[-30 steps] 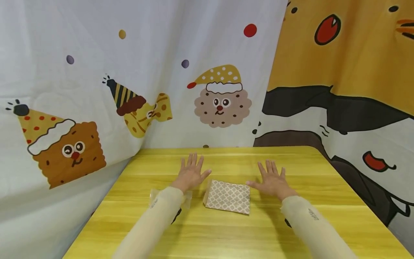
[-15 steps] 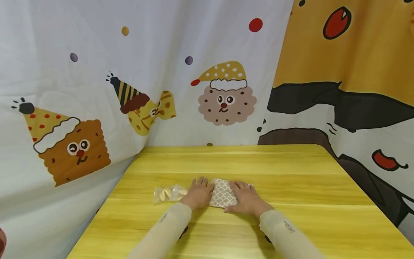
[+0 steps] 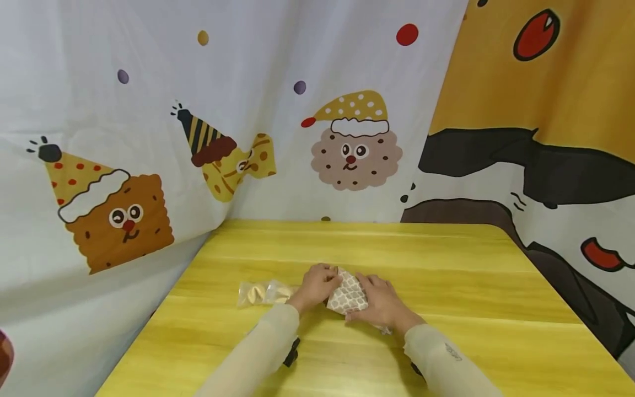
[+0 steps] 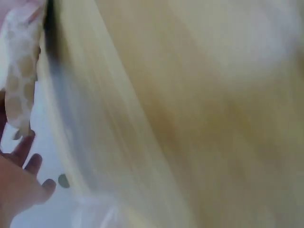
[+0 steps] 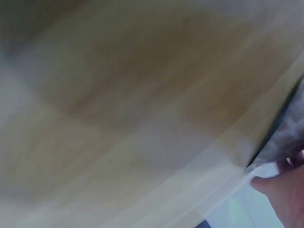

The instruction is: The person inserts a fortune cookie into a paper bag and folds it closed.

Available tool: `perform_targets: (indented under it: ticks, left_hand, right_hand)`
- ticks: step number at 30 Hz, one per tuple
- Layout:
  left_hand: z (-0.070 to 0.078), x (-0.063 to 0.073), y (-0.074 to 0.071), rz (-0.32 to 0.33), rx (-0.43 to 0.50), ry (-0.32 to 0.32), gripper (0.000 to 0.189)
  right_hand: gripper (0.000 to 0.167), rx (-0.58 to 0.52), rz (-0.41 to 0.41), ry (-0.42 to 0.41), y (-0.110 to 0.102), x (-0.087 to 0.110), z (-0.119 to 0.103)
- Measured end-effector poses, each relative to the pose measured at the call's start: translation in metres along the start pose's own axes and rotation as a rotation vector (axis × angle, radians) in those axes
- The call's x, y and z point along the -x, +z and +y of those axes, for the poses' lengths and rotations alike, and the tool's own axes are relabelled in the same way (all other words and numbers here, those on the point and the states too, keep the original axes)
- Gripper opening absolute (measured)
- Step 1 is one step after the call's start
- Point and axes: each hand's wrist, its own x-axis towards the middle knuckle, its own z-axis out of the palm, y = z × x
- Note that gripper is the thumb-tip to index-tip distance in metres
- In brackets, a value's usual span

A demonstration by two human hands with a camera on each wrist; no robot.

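Note:
A beige paper bag (image 3: 348,293) with a white lattice pattern is tilted between my two hands, over the middle of the table. My left hand (image 3: 316,288) pinches its left end with thumb and fingers. On the opposite side, my right hand (image 3: 381,304) grips the bag, thumb at the near edge and fingers over the far one. In the left wrist view the bag (image 4: 21,71) is at the upper left, above fingers of my left hand (image 4: 19,187). The right wrist view catches the bag (image 5: 287,135) and my right hand (image 5: 287,194) at the right edge, blurred.
Two clear packets, each with a pale yellow folded piece inside, lie left of my left hand: one packet (image 3: 252,294) farther left, the other packet (image 3: 279,292) partly behind the wrist. A yellow wood-grain table (image 3: 347,364) lies below; a cartoon-printed curtain (image 3: 278,204) hangs behind it.
Both hands were spread flat above the table beside the bag. They came inward, took hold of its two ends, and the bag has since turned and tilted up.

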Motion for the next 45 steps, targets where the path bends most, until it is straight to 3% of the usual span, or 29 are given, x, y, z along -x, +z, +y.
perform_targets:
  ticks: [2,5,8,11,13,15,19,22,26,30,34,37,42,45]
  left_hand:
    - [0.003,-0.002,0.001,0.023,0.183,-0.014,0.030]
    - [0.002,-0.003,0.003,0.037,0.462,-0.103,0.032]
    - [-0.003,0.003,-0.006,0.037,0.519,-0.130,0.038]
    - [-0.008,0.014,-0.030,0.058,0.429,-0.081,0.037]
    - [-0.018,0.021,-0.050,0.077,0.308,-0.039,0.036]
    - [-0.031,0.028,-0.070,0.082,0.096,0.003,0.036]
    - [-0.060,0.044,-0.101,0.015,-0.382,0.084,0.052]
    - [-0.074,0.056,-0.113,-0.069,-0.574,0.112,0.071]
    - [-0.085,0.065,-0.113,-0.100,-0.673,0.197,0.070]
    - [-0.083,0.062,-0.104,-0.039,-0.679,0.284,0.051]
    - [-0.067,0.053,-0.093,0.012,-0.589,0.282,0.049]
    - [-0.052,0.043,-0.083,0.007,-0.575,0.291,0.052]
    - [-0.031,0.023,-0.059,-0.060,-0.671,0.330,0.054]
    - [-0.022,0.016,-0.044,-0.128,-0.557,0.309,0.064]
  right_hand:
    - [0.120,-0.003,0.008,-0.011,-0.002,-0.001,-0.001]
    - [0.115,0.000,0.010,-0.021,-0.006,-0.002,0.001]
    - [0.106,0.006,-0.009,-0.013,-0.010,-0.002,0.004]
    - [0.102,0.010,-0.032,-0.008,-0.014,-0.002,0.007]
    - [0.101,0.016,-0.043,-0.019,-0.016,-0.002,0.007]
    - [0.101,0.023,-0.044,-0.030,-0.017,-0.003,0.007]
    - [0.098,0.034,-0.053,-0.027,-0.019,-0.004,0.005]
    - [0.096,0.038,-0.065,-0.022,-0.019,-0.004,0.004]
    - [0.097,0.054,-0.066,-0.021,-0.021,-0.004,0.005]
    - [0.099,0.067,-0.075,-0.013,-0.020,-0.003,0.007]
    - [0.101,0.090,-0.086,-0.024,-0.018,0.000,0.007]
    - [0.102,0.105,-0.087,-0.028,-0.018,0.002,0.006]
    - [0.103,0.090,-0.093,-0.001,-0.017,0.004,0.006]
    - [0.103,0.073,-0.096,0.004,-0.016,0.005,0.005]
